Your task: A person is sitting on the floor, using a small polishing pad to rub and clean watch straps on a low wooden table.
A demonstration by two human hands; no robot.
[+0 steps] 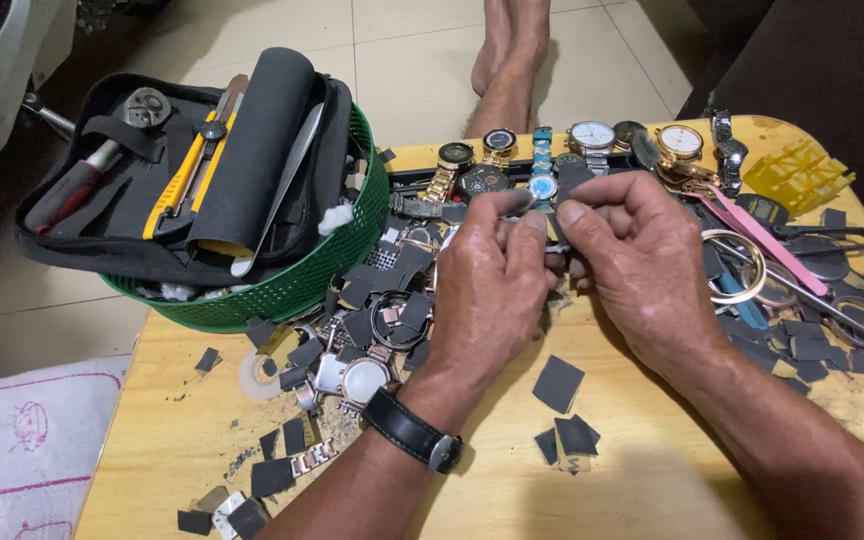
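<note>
Dark sandpaper scraps (558,383) lie closest on the wooden table (182,440), and above them left hand (487,290) and right hand (632,265) pinch one small dark piece (558,243) together — just before the row of wristwatches (592,140).

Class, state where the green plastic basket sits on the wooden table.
The green plastic basket sits at the table's far-left corner, holding a black tool pouch, left of the left hand.
</note>
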